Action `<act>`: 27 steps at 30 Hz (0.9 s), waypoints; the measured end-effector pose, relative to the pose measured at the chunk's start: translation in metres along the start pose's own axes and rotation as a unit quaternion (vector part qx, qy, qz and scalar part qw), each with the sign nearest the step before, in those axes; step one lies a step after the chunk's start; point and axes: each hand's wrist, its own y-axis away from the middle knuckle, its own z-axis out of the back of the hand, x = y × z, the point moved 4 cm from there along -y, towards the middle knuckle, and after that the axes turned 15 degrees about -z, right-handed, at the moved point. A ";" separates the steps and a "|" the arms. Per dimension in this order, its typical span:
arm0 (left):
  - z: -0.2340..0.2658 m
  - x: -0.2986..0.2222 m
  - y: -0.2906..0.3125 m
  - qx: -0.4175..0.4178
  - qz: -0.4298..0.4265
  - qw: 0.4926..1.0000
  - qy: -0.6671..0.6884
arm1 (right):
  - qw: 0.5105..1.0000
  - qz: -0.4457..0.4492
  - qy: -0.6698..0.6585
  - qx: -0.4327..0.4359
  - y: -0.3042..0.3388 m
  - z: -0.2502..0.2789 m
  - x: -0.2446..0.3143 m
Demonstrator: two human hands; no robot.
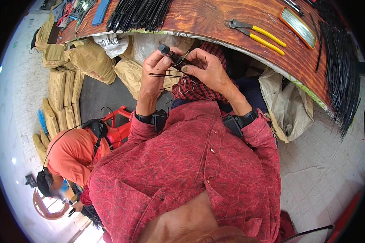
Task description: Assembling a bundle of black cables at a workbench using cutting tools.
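Just before the table's near edge, my left hand point(151, 72) is closed around a black cylindrical piece point(176, 59) with a knob-shaped end pointing up and left. My right hand point(210, 72) meets it from the other side, thumb and fingers pinched together at the piece's lower end. Several thin black rods point(166, 75) stick out leftward from beneath my right thumb, across my left palm. How the rods join the cylinder is hidden by my fingers. A dark red checked cloth point(186, 90) lies over my lap below both hands.
The brown wooden table point(207, 18) carries yellow-handled pliers point(257, 36), an orange-rimmed tray point(298, 27), and bundles of black rods at left point(140, 15) and right point(340, 69). Brown sacks point(89, 60) are piled to the left. A person in orange point(75, 156) sits nearby at lower left.
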 end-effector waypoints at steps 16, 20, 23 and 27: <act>0.002 0.003 -0.001 -0.043 -0.031 0.999 0.002 | 1.000 -0.005 0.010 -0.014 -0.002 0.000 -0.002; 0.002 0.004 0.001 -0.061 -0.010 0.997 0.049 | 1.000 -0.006 0.008 -0.006 -0.001 -0.001 0.000; 0.000 0.002 0.000 -0.056 0.010 0.997 0.057 | 1.000 -0.011 0.010 -0.004 0.000 -0.001 0.000; -0.001 -0.003 0.001 -0.038 0.020 0.999 0.004 | 1.000 -0.017 0.009 -0.003 0.000 -0.001 0.000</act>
